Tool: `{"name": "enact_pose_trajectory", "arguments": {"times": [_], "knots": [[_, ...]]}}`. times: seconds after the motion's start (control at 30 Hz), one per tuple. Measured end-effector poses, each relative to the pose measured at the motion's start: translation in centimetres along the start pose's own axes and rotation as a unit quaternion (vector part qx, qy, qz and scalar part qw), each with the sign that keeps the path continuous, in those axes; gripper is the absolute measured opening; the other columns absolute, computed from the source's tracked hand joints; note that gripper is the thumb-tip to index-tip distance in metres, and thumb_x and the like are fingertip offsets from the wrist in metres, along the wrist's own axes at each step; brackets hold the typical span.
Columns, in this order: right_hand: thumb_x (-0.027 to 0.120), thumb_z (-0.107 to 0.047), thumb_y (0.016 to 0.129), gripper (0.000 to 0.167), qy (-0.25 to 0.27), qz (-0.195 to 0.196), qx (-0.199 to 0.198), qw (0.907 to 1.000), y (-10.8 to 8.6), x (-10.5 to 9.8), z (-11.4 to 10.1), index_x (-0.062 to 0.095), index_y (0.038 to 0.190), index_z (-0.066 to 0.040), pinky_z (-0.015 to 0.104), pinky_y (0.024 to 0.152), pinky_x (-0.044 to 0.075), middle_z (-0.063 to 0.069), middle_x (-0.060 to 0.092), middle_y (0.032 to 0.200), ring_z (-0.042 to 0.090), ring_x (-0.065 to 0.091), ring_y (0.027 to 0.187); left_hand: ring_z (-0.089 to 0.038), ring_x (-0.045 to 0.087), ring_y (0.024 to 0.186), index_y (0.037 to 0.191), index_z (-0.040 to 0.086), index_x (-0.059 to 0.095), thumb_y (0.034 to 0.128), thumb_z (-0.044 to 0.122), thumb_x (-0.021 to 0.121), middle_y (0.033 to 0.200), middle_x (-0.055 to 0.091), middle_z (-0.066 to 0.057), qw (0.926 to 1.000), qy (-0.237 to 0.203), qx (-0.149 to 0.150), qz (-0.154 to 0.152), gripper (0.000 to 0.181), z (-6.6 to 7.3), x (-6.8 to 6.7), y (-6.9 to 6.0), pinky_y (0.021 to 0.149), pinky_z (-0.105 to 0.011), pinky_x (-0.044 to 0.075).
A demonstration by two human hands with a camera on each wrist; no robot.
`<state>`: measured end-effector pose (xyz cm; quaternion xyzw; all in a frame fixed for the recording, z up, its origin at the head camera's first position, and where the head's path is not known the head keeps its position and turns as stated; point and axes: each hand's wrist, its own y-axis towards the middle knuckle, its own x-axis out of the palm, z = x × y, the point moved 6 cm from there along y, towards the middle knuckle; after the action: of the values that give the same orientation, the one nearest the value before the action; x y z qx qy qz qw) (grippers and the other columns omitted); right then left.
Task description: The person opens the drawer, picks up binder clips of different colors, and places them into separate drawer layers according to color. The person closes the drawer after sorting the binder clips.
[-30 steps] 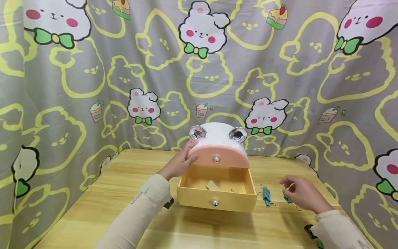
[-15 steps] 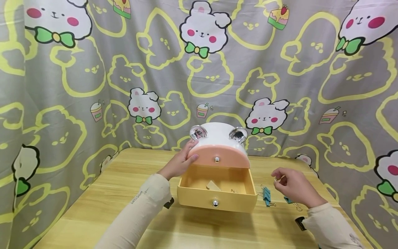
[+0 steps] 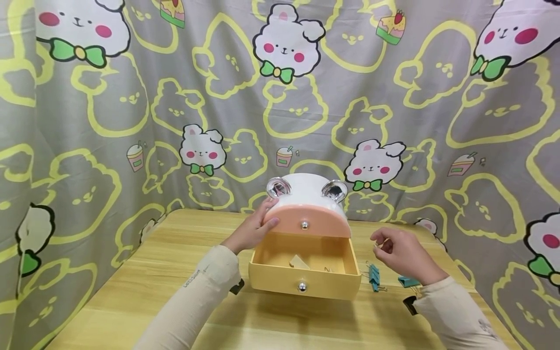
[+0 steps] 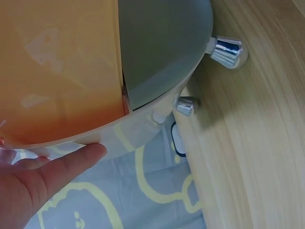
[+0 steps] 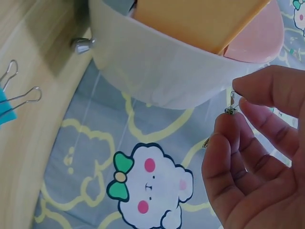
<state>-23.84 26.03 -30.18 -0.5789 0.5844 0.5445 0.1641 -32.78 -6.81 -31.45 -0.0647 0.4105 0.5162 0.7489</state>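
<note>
A white, round-topped desktop drawer box (image 3: 311,188) with silver ears stands on the table, its pink upper drawer (image 3: 321,219) in and its yellow lower drawer (image 3: 330,284) pulled out. My left hand (image 3: 254,228) rests against the box's left side, thumb at the pink front. In the left wrist view, a straight finger (image 4: 78,160) lies along the white wall. To the right of the box, above the table, my right hand (image 3: 404,250) pinches a small earring (image 5: 231,109) with green stones between thumb and fingertips. A pale card (image 3: 299,261) and a tiny metal piece (image 3: 328,269) lie inside the lower drawer.
Teal binder clips (image 3: 374,278) lie on the wooden table (image 3: 175,272) right of the drawer. Another teal clip (image 3: 409,281) sits under my right wrist, partly hidden. A patterned curtain (image 3: 245,112) hangs behind and beside the table.
My right hand has moved left and slightly up, away from the rightmost teal clip and toward the box, with the earring between its fingers. The left hand and the box have stayed put.
</note>
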Motion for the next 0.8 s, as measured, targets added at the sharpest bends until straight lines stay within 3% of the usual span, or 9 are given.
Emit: {"name": "enact_pose_trajectory", "arguments": {"times": [0.2, 0.8], "knots": [[0.071, -0.003, 0.081, 0.012, 0.004, -0.001, -0.001, 1.0000, 0.7, 0.0, -1.0, 0.067, 0.092, -0.009, 0.029, 0.061, 0.051, -0.003, 0.062, 0.082, 0.008, 0.058, 0.068, -0.039, 0.024, 0.141, 0.154, 0.022, 0.025, 0.1013, 0.037, 0.050, 0.160, 0.015, -0.010, 1.0000, 0.001, -0.005, 0.000, 0.061, -0.2, 0.0, 0.1, 0.111, -0.056, 0.020], [0.074, -0.001, 0.078, 0.014, 0.009, 0.025, -0.070, 0.9972, 2.0, 0.5, -3.8, 0.068, 0.090, -0.007, 0.026, 0.059, 0.051, -0.004, 0.060, 0.080, 0.005, 0.057, 0.066, -0.039, 0.025, 0.141, 0.154, 0.021, 0.027, 0.1013, 0.035, 0.051, 0.159, 0.017, -0.012, 1.0000, 0.003, 0.000, 0.007, 0.059, -0.1, 0.1, 0.0, 0.111, -0.056, 0.020]]}}
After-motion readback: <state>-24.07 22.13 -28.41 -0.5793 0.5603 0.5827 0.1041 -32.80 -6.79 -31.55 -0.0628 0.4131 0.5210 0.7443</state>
